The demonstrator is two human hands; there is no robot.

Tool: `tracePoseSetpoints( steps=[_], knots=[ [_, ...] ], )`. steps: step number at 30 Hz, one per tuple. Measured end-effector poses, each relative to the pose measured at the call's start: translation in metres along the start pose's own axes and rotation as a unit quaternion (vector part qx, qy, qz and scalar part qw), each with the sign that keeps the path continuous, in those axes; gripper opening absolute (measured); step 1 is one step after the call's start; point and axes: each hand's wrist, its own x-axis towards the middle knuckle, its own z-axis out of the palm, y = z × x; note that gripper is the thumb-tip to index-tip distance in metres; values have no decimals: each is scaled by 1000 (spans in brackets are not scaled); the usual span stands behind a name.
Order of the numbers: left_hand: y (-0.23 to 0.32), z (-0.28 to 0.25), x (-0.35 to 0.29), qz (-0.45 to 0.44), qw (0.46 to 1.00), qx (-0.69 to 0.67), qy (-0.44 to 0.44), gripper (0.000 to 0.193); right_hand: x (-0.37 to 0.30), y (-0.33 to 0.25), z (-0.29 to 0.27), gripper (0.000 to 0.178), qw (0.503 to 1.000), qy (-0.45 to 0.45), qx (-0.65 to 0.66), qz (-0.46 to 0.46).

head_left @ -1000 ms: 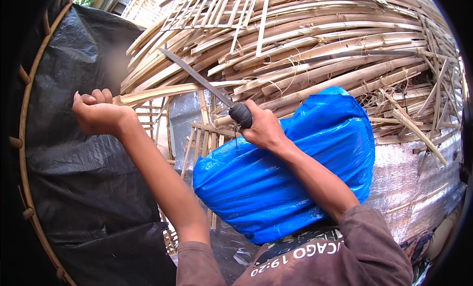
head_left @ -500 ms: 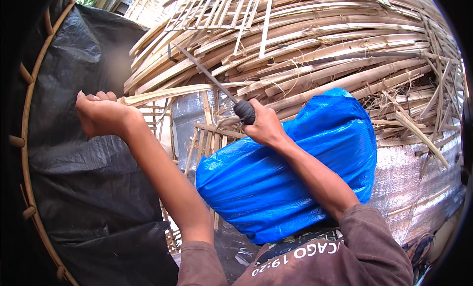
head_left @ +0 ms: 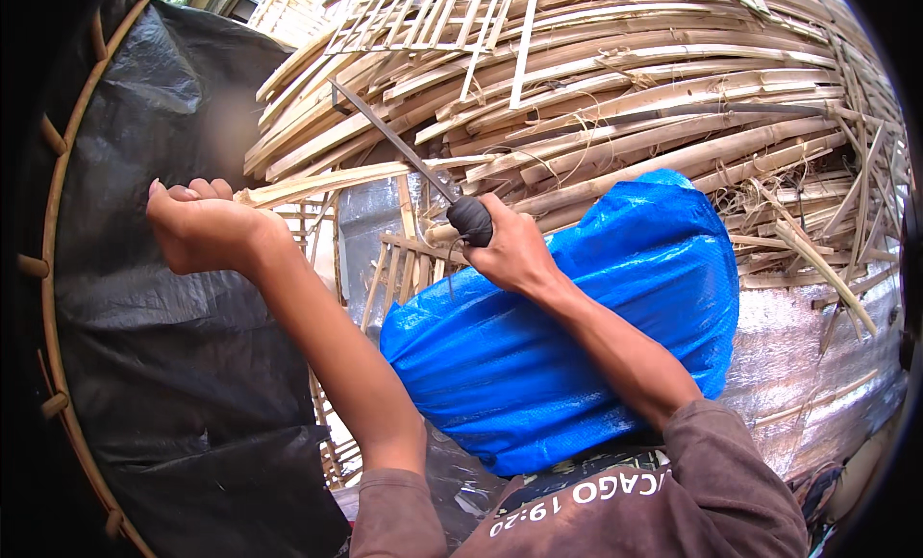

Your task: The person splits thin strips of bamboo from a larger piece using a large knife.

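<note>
Head view, gripping one black-handled knife [head_left: 392,140] in the fingers [head_left: 494,212] of one right hand [head_left: 514,252], angled across one split bamboo strip [head_left: 322,181]. Curling the fingers of one left hand [head_left: 204,231] beside the strip's left end, cannot tell whether gripping it

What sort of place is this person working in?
Probably a makeshift bamboo workshop: a large stack of split bamboo, a bamboo lattice panel and a long-bladed knife in the right hand suggest that.
</note>
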Motion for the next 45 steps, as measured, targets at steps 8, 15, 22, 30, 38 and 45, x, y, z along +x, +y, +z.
tracePoseSetpoints(
  steps=[8,15,22,30,38,45],
  knots=[
    [2,6,0,17,1000,-13,1,38,5,14,2,42,999,9,-50,0],
    [1,-3,0,7,1000,7,7,37,8,9,3,40,994,-23,75,82],
    [-3,-1,1,29,1000,11,-3,36,-9,-65,-17,38,991,-4,89,-101],
    [1,-7,6,-22,1000,10,14,36,7,21,1,41,994,18,-101,36],
    [-6,-1,5,19,999,25,8,37,-8,-36,-7,40,995,0,33,-99],
    [-1,2,3,-9,1000,-4,-12,37,9,30,3,40,996,21,-62,52]
  ],
)
